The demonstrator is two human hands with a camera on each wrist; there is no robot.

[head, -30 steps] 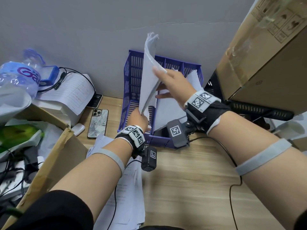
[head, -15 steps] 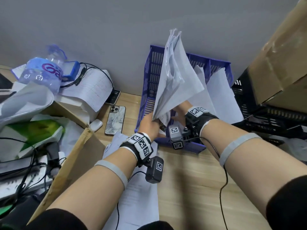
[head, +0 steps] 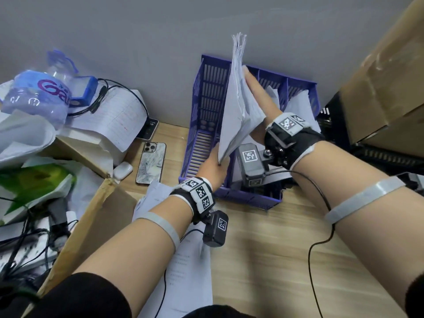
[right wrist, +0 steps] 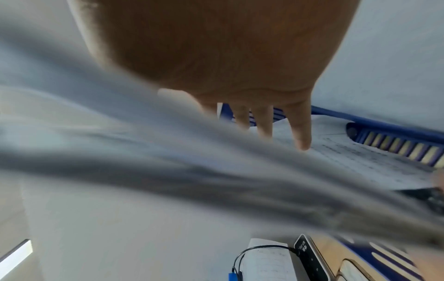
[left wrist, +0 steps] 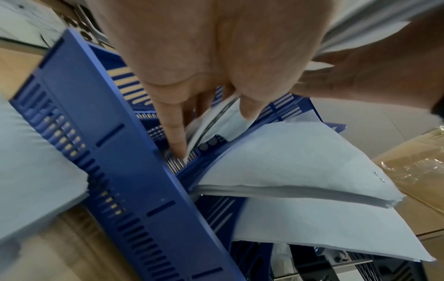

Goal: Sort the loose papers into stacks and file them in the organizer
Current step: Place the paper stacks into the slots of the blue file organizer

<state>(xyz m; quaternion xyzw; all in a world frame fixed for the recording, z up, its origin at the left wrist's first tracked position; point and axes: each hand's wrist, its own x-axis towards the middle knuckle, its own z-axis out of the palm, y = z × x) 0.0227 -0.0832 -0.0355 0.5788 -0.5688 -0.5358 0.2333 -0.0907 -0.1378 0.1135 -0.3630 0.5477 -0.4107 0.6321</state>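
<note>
A thick stack of white papers (head: 236, 106) stands on edge over the left compartment of the purple slotted organizer (head: 206, 92). My left hand (head: 213, 166) grips the stack's lower corner; in the left wrist view its fingers (left wrist: 175, 129) reach down inside the organizer (left wrist: 125, 171). My right hand (head: 257, 97) lies flat against the stack's right face, fingers straight and pointing up. The right wrist view shows those fingers (right wrist: 300, 129) behind the blurred stack (right wrist: 144, 152). Other filed sheets (left wrist: 288, 167) lean in the compartments to the right.
Loose printed sheets (head: 190, 271) lie on the wooden desk under my left forearm. A phone (head: 151, 162) and an earbud case (head: 122, 170) sit left of the organizer, beside a cluttered pile with a water bottle (head: 39, 95). A large cardboard box (head: 385, 72) looms at right.
The fanned stack has been drawn together and stood more upright. My right hand has risen from the stack's base to lie flat on its side. My left hand keeps the bottom corner.
</note>
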